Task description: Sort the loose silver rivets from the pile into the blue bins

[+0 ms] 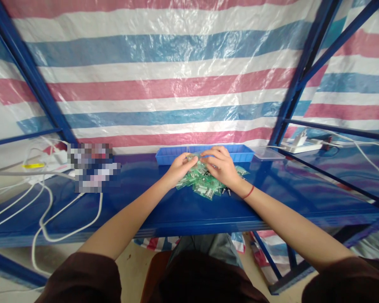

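— Far left?
— White cables [44, 219] looping across the blue table [177, 210] and off its front edge; a blurred patch just right of them.

— Then the left hand [180, 168]?
— Resting on the left edge of a pile of small green packets [205, 185], fingers curled, tips up near the top of the heap. Grip pinching one packet or only pressing on it: cannot tell, too small and partly hidden.

— Pile itself?
— Lying on the table, middle of the view, directly under and between both hands, just in front of a shallow blue tray [240, 153].

— Right hand [221, 166]?
— Laid palm down over the right half of the pile, fingers bent and close together, tips nearly meeting those of the left hand. Again cannot tell about the grip. Red band [249, 192] around that wrist.

— Further right?
— Clear plastic lid [268, 153] beside the tray, then a white power strip [303, 145] with cords, near the blue frame post [290, 101]. Striped tarpaulin [177, 84] behind everything.
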